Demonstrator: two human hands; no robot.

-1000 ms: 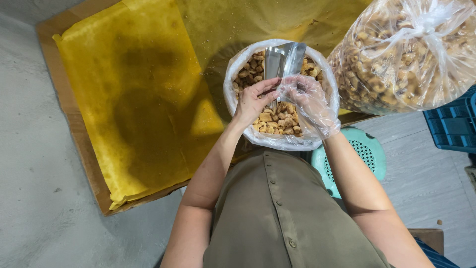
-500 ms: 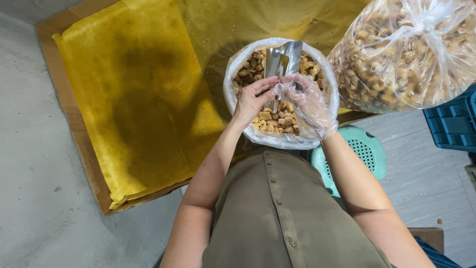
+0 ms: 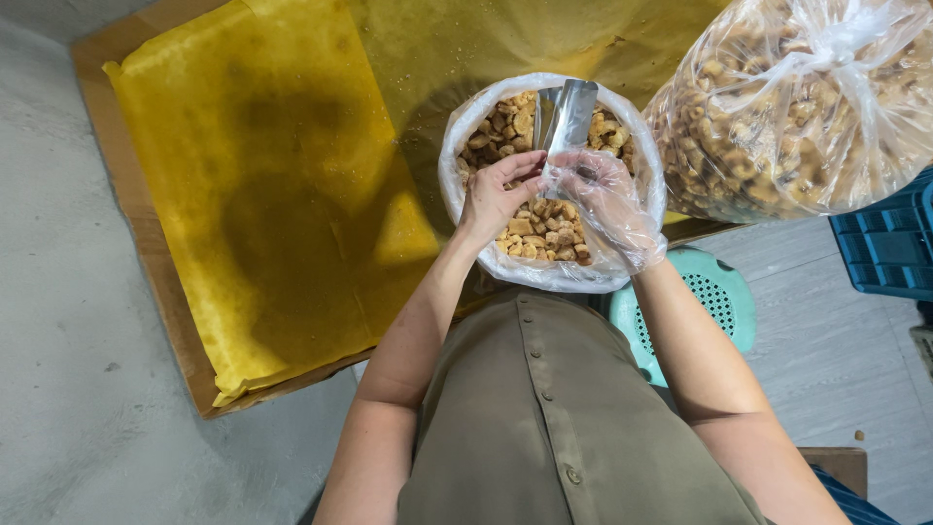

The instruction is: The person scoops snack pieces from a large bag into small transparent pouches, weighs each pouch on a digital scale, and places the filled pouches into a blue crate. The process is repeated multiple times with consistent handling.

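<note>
A round tub (image 3: 452, 185) lined with clear plastic holds light brown fried snack pieces (image 3: 544, 233). Over it I hold a small silver foil pouch (image 3: 566, 115), upright with its mouth toward the far side. My bare left hand (image 3: 496, 194) pinches the pouch's lower edge from the left. My right hand (image 3: 603, 199), inside a loose clear plastic glove, grips the same lower edge from the right. Both hands hover just above the snack pieces.
A large knotted clear bag of the same snack (image 3: 797, 107) rests at the upper right. Yellow oily paper (image 3: 272, 194) covers a cardboard tray (image 3: 146, 262) to the left. A mint green stool (image 3: 724, 301) and a blue crate (image 3: 889, 243) stand on the right.
The foil pouch has turned, so it now looks narrower and leans slightly right. Both hands stay at its lower edge over the tub, almost in the same place.
</note>
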